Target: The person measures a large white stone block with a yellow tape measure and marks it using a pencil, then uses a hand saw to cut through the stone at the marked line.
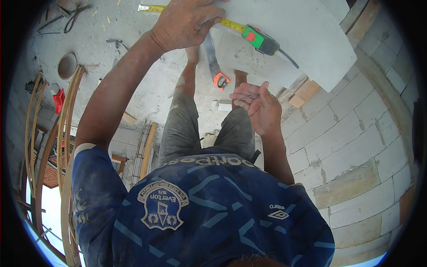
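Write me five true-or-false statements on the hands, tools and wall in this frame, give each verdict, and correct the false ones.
1. The left hand pinches the yellow tape of the tape measure. True.
2. The yellow tape is fully wound into its case. False: it is drawn out and shows on both sides of the left hand.
3. The right hand is palm down with nothing in it. False: its palm is turned up, with a thin stick across the fingers.
4. The saw has a green handle. False: its handle is orange and black.
5. Pale blocks make up the wall on the right. True.
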`<action>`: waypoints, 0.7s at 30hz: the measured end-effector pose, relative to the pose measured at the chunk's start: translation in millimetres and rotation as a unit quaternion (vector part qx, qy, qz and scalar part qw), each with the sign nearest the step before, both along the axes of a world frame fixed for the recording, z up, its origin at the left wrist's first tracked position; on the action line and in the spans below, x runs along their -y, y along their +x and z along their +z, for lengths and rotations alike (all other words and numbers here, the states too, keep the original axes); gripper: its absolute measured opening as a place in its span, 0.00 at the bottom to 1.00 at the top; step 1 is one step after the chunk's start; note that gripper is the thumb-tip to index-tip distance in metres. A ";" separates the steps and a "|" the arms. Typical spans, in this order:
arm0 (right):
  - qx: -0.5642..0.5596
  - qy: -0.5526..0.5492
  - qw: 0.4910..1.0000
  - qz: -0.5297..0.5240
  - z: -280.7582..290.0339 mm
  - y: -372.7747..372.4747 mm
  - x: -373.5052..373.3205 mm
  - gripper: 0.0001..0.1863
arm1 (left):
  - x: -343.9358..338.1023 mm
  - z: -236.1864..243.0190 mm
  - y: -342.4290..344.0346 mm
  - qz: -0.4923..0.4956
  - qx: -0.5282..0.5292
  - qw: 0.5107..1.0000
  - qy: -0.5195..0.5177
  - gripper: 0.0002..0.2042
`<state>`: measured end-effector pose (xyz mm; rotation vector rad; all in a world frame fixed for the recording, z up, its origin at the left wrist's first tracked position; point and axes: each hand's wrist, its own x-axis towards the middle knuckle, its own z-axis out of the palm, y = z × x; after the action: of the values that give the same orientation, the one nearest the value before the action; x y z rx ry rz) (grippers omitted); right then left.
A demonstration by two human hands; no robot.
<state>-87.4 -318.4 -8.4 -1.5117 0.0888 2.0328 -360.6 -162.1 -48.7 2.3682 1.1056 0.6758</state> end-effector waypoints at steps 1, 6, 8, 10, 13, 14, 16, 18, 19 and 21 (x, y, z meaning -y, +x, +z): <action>0.042 0.028 0.994 0.101 -4.8 -4.2 5.2 0.35 | -0.4 0.2 0.6 -0.001 0.001 1.000 0.000 0.03; 0.172 0.098 0.924 0.328 4.1 -18.8 -11.8 0.35 | -0.7 -0.3 0.2 -0.004 -0.002 1.000 -0.004 0.03; 0.122 0.098 0.959 0.237 4.0 -14.8 -17.8 0.24 | -1.3 -8.1 -1.3 -0.006 0.014 1.000 0.011 0.04; 0.151 0.157 0.952 0.215 15.3 -29.1 -33.0 0.20 | 0.7 -12.5 -4.6 -0.006 0.027 0.999 0.024 0.04; 0.218 0.261 0.926 0.164 16.9 -52.4 -41.7 0.12 | -1.1 -14.5 -2.0 -0.012 0.037 0.999 0.034 0.04; 0.248 0.306 0.909 0.138 11.8 -59.5 -43.2 0.10 | -1.2 -13.9 -2.0 -0.012 0.039 0.999 0.035 0.04; 0.269 0.352 0.883 0.155 -6.8 -67.0 -39.8 0.09 | -1.1 -10.6 -2.1 -0.011 0.039 0.999 0.035 0.04; 0.291 0.397 0.854 0.172 -17.5 -75.5 -41.8 0.09 | -0.7 -2.4 -1.1 -0.013 -0.003 1.000 0.008 0.04; 0.327 0.408 0.829 0.199 -20.1 -79.5 -44.4 0.07 | -0.9 -6.6 -1.8 -0.014 -0.002 1.000 0.007 0.04; 0.363 0.416 0.802 0.227 -27.7 -89.9 -47.0 0.06 | -1.6 -14.0 -2.6 -0.014 0.034 0.999 0.030 0.04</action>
<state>-177.3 -271.5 -36.1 -1.6273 -1.3941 1.2880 -363.1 -160.5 -62.7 2.3870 1.0358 0.7836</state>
